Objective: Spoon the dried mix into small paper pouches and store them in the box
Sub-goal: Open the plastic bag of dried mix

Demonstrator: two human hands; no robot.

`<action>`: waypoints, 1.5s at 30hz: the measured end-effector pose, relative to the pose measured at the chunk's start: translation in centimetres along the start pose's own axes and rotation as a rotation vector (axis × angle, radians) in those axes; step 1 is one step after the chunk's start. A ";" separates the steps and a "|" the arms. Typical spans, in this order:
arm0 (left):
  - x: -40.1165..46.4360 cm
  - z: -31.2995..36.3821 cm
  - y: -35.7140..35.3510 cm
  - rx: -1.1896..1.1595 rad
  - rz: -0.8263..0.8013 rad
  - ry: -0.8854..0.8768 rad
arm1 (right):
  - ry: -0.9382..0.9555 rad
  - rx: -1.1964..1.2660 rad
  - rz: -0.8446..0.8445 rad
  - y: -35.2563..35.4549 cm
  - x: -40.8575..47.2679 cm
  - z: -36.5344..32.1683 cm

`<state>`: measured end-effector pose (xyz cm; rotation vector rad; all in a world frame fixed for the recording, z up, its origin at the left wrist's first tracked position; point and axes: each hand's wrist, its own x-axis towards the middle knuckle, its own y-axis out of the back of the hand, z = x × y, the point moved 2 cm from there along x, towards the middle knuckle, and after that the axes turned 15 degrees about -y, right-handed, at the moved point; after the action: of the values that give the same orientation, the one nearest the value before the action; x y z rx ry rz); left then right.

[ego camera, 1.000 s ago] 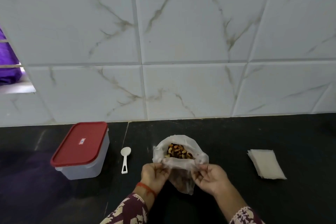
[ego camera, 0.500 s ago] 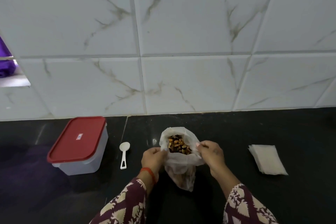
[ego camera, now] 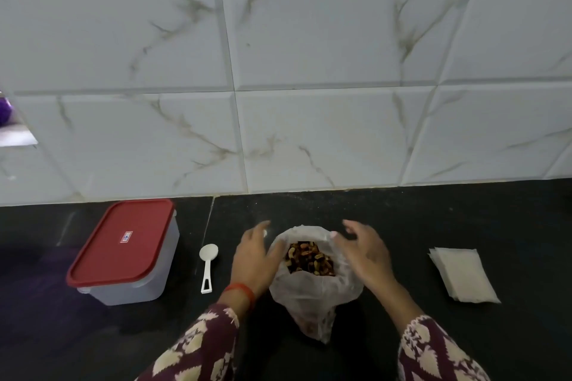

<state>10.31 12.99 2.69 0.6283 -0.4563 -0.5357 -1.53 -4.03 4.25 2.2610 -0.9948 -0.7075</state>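
Note:
A thin clear plastic bag [ego camera: 314, 297] of brown dried mix [ego camera: 309, 258] stands open on the black counter. My left hand [ego camera: 253, 258] lies against the bag's left side with fingers straight. My right hand [ego camera: 365, 252] hovers at the bag's right rim, fingers spread and relaxed. A white plastic spoon [ego camera: 207, 269] lies left of my left hand. The box [ego camera: 127, 257], clear with a red lid on, stands further left. A stack of small white paper pouches [ego camera: 462, 275] lies to the right.
The black counter [ego camera: 433, 219] runs back to a white marble-patterned tiled wall [ego camera: 309, 71]. A purple object [ego camera: 4, 108] shows in an opening at the far left edge.
Both hands have let go of the bag's rim and opened beside it. The bag now stands on its own with its mouth open. The camera has moved closer.

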 end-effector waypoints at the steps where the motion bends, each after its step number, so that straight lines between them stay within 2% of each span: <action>1: 0.9 0.5 -0.6 0.100 -0.077 -0.095 | 0.121 -0.104 -0.056 -0.7 0.8 -0.5; 3: 2.5 1.0 -1.6 0.199 -0.180 -0.176 | 0.209 -0.225 -0.130 -1.7 2.2 -1.4; 5: 4.2 0.7 -1.9 0.150 -0.166 -0.101 | 0.134 -0.156 -0.183 -1.9 3.5 -2.0; 7: 5.8 0.1 -1.7 -0.084 -0.119 0.072 | -0.091 0.116 -0.280 -1.7 4.6 -2.3; 9: 6.6 0.2 -2.0 -0.375 -0.138 0.204 | -0.384 0.415 -0.432 -1.9 4.8 -2.4; 11: 6.6 0.8 -2.2 -0.354 -0.207 0.165 | -0.542 0.509 -0.502 -2.4 4.9 -2.1; 12: 6.3 1.0 -2.2 -0.299 -0.227 0.123 | -0.543 0.473 -0.494 -2.5 5.0 -2.0; 14: 5.5 0.7 -2.0 -0.138 -0.251 -0.004 | -0.363 0.265 -0.374 -2.2 4.9 -1.9; 16: 5.0 0.1 -2.1 0.065 -0.249 -0.158 | -0.043 -0.008 -0.168 -1.8 4.7 -1.7; 18: 5.0 -0.3 -2.2 0.112 -0.209 -0.187 | 0.146 -0.151 -0.089 -1.9 4.2 -1.9; 20: 5.6 -0.6 -2.4 -0.015 -0.207 -0.084 | 0.103 -0.158 -0.133 -2.4 4.6 -2.0; 21: 5.9 -0.8 -2.5 -0.168 -0.199 0.029 | -0.007 -0.038 -0.185 -2.4 4.8 -2.2; 23: 6.5 -1.6 -3.3 -0.652 -0.280 0.372 | -0.370 0.419 -0.366 -2.4 5.2 -2.5; 24: 6.4 -1.9 -3.9 -0.865 -0.376 0.530 | -0.534 0.596 -0.454 -2.5 5.4 -2.6; 25: 6.4 -2.3 -4.6 -0.990 -0.414 0.614 | -0.648 0.697 -0.505 -2.9 5.8 -2.5; 28: 6.5 -3.4 -6.3 -1.068 -0.281 0.683 | -0.747 0.561 -0.474 -4.4 7.0 -1.7; 30: 6.0 -2.6 -6.0 -0.891 -0.149 0.641 | -0.692 0.433 -0.369 -4.7 7.2 -1.2; 32: 5.4 -2.4 -4.8 -0.557 0.004 0.476 | -0.463 0.260 -0.187 -3.7 7.0 -0.5; 33: 5.0 -2.2 -4.0 -0.415 0.030 0.400 | -0.336 0.153 -0.110 -2.8 6.2 -0.4; 36: 2.9 -1.5 -1.7 -0.118 -0.058 0.269 | -0.110 -0.233 0.016 -0.5 3.0 -0.2; 38: 1.2 -1.6 -1.0 -0.010 -0.138 0.259 | -0.117 -0.368 -0.071 -0.4 1.0 0.3; 39: 0.3 -1.5 -0.9 0.010 -0.175 0.277 | -0.159 -0.345 -0.149 -0.6 0.4 0.5; 41: -0.8 -1.5 -1.2 -0.108 -0.180 0.341 | -0.325 -0.073 -0.296 -0.8 -0.5 0.5; 45: -1.8 -1.5 -2.2 -0.917 0.022 0.583 | -0.789 0.957 -0.556 -1.5 -0.5 1.7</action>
<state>9.05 13.18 -0.28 -0.1221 0.3413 -0.4537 -2.23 -3.24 2.12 3.2366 -1.2093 -1.7481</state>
